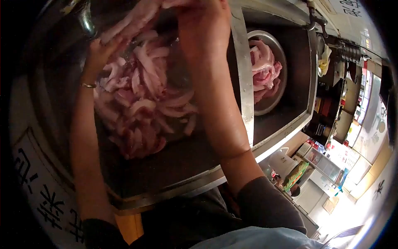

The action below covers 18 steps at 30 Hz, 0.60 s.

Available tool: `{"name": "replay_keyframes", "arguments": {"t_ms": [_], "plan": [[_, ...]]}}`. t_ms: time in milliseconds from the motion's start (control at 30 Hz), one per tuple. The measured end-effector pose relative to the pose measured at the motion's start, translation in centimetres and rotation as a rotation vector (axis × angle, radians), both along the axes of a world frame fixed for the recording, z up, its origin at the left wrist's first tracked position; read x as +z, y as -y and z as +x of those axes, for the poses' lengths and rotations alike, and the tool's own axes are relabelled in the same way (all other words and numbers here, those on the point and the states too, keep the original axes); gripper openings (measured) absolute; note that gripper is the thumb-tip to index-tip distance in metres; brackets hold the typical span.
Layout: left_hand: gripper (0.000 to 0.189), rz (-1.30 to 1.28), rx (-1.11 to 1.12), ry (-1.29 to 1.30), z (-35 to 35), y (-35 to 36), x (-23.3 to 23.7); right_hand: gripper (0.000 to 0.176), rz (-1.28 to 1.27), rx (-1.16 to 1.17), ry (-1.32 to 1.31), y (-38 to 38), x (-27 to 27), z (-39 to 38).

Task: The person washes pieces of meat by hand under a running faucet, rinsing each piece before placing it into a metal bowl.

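Observation:
A long strip of pale pink raw meat point(134, 20) stretches between my two hands at the top of the head view. My left hand point(103, 50), with a bracelet at its wrist, closes on the strip's lower left end. At the upper edge, my right hand point(204, 18) has the other end; its fingers are partly cut off by the frame. Below both hands, a heap of cut meat strips point(143, 79) lies in water in the dark sink basin point(182, 162).
A metal faucet point(86, 20) stands at the upper left. Right of the metal divider point(242, 62), a second basin holds a round metal bowl point(284, 70) with larger meat pieces point(263, 72). Shelves and a counter point(306, 195) with assorted items stand further right.

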<state>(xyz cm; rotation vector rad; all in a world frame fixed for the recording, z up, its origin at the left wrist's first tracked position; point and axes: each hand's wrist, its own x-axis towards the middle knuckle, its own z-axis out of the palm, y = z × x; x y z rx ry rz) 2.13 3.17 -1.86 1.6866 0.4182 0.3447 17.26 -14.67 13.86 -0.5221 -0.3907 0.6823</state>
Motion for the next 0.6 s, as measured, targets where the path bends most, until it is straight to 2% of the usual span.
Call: {"name": "replay_keyframes", "arguments": {"t_ms": [33, 100, 167, 200, 233, 267, 300, 367, 400, 467, 500, 567, 600], "plan": [[0.038, -0.026, 0.060, -0.055, -1.0, -1.5, -3.5, 0.017, -0.002, -0.004, 0.002, 0.0, 0.1, 0.3], [0.037, -0.056, 0.114, -0.111, -1.1, -1.1, -4.0, 0.017, -0.215, -0.172, -0.132, -0.2, 0.0, 0.8], [0.033, 0.013, 0.392, -0.249, -0.3, 1.3, 0.3, 0.018, -0.210, -0.174, -0.146, -0.2, -0.6, 0.4], [0.033, 0.013, 0.391, -0.249, -0.4, 0.9, 0.0, 0.016, -0.251, -0.139, -0.077, -0.3, -1.1, 0.6], [0.034, 0.610, 0.253, -0.034, -0.7, 0.0, -0.7, 0.014, -0.293, -0.103, -0.009, -0.3, -2.0, 0.7], [0.034, 1.194, 0.088, 0.195, -0.9, -0.4, -1.0, 0.009, -0.223, -0.064, -0.051, -0.7, -4.2, 0.9], [0.034, 1.192, 0.087, 0.192, -0.9, -0.1, -0.8, 0.019, -0.385, -0.058, 0.147, -1.7, -6.4, 0.7], [0.031, 0.324, 0.161, 0.004, -0.3, 1.0, 1.0, 0.026, -0.494, 0.031, 0.168, -1.7, -6.0, -2.3], [0.031, 0.327, 0.164, 0.004, 0.2, 1.5, 2.3, 0.026, -0.491, 0.034, 0.169, -2.4, -6.9, -3.1], [0.029, -0.228, 0.236, -0.160, 1.3, 2.7, 5.3, 0.032, -0.620, 0.104, 0.508, -2.8, -9.4, -4.6], [0.029, -0.227, 0.236, -0.163, 1.2, 2.7, 5.4, 0.032, -0.619, 0.104, 0.506, -2.9, -10.2, -4.6], [0.025, -0.307, 0.154, -0.167, 0.8, 2.3, 5.8, 0.040, -0.739, 0.386, 0.535, -3.5, -10.4, -4.4], [0.025, -0.300, 0.160, -0.170, 0.5, 2.1, 6.2, 0.040, -0.731, 0.390, 0.534, -3.7, -10.5, -4.4]]}}
